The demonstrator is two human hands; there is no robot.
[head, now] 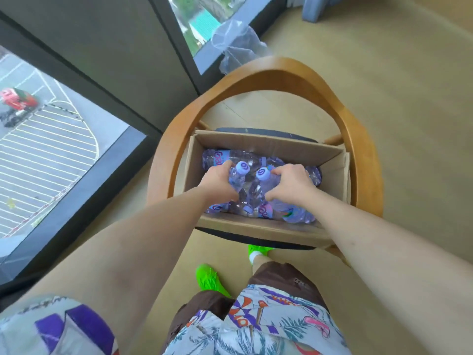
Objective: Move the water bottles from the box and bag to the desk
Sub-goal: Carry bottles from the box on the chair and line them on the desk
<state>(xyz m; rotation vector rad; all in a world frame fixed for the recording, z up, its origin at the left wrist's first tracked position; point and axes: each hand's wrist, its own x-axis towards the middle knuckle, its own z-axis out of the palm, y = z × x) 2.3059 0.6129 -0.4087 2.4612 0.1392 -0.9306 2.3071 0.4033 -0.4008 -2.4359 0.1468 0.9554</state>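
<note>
Box (268,228) sits on chair seat (256,240), full of bottles lying flat. Head view: left hand (218,181) wraps left bottle (236,179), right hand (290,183) wraps right bottle (267,179); both necks up, caps toward far side, axes near-vertical. Desk not visible. Likely straight lift next.

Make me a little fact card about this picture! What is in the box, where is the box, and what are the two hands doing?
box: open cardboard box on a wooden chair
inside: water bottles lying down, purple caps
left hand: grips a bottle near its cap
right hand: grips another bottle near its cap
bag: clear plastic bag on the floor behind the chair
desk: not in view
</note>
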